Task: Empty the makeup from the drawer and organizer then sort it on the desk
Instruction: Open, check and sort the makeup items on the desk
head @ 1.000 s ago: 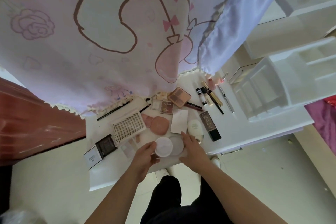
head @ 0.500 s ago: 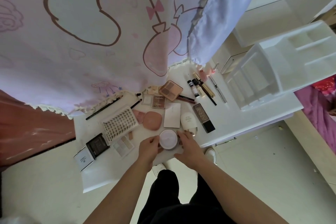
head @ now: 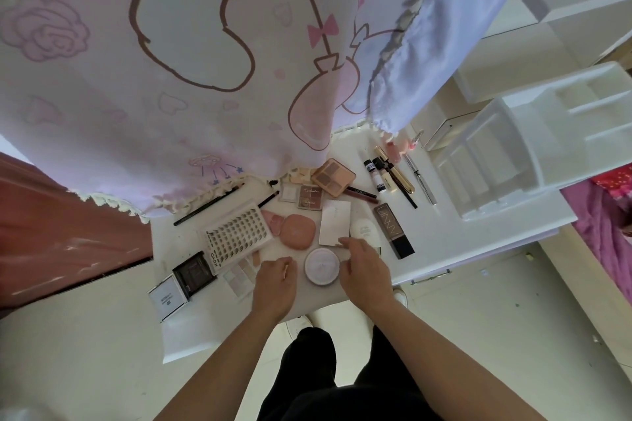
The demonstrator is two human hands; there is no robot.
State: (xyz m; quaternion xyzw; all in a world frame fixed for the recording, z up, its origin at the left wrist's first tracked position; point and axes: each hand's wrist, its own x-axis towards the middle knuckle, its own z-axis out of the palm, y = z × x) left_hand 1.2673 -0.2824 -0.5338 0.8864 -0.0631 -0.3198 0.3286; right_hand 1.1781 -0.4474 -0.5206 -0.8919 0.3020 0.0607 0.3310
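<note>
1. The two round white pieces that lay side by side a second ago are now one closed round white jar [head: 322,266]. The left hand [head: 273,285] has drawn back from it, leaving a gap.
2. The jar is a low, pale drum with a flat, faintly pink-white lid. It stands upright near the front edge of the white desk [head: 461,239], between the two hands.
3. The left hand lies just left of the jar with its fingers curled under. It cannot be told whether they hold anything.
4. The right hand [head: 364,268] sits at the jar's right rim, fingers spread and relaxed, gripping nothing. It cannot be told whether it touches the jar.
5. Just behind the jar lie a peach compact [head: 297,232], a flat white card-like case [head: 335,222] and a white oval bottle [head: 364,227].
6. A dark box lettered UNNY [head: 393,231] lies beside the bottle.
7. To the left are a lash tray [head: 237,236], a clear pale palette [head: 239,275], a black compact [head: 194,273] and a white box [head: 167,297].
8. Farther back rest a tan eyeshadow palette [head: 333,177] and a smaller palette [head: 310,196].
9. A row of slim tubes and pencils [head: 393,174] lies to their right.
10. A white compartmented organizer [head: 513,147] stands at the desk's right end.
11. A pink printed cloth [head: 171,79] hangs over the desk's back edge.
</note>
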